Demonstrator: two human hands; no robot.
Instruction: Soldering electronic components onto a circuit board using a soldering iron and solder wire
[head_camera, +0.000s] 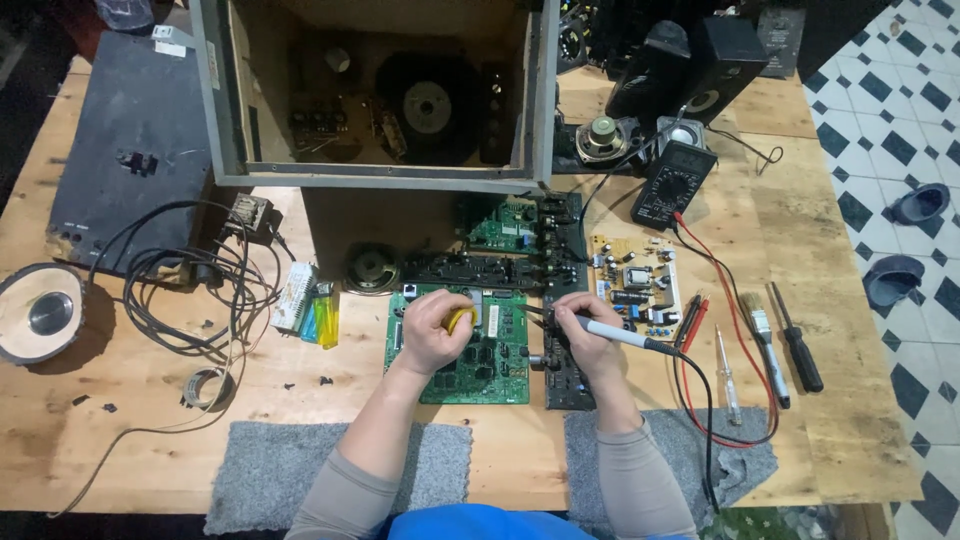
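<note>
**Bench status: work on the green circuit board**

The green rectangular circuit board (470, 350) lies flat on the wooden workbench (130, 440), just in front of the open grey speaker cabinet (380, 95).

- Left hand (432, 332): rests on the board's upper left area, fingers curled shut around a yellow-handled tool (459, 319) (its tip is hidden).
- Right hand (584, 325): sits at the board's right edge, fingers pinching a white-and-black pen-shaped soldering iron (615, 335) whose tip points toward the board's upper middle.

Right of the board lie a tan power board (633, 285), a black multimeter (673, 183) with red and black leads, a small brush (765, 340) and a black screwdriver (797, 350).

Progress, as judged: the cabinet is opened and its boards are laid out; the board work is in hand, and nothing is refitted yet.
</note>
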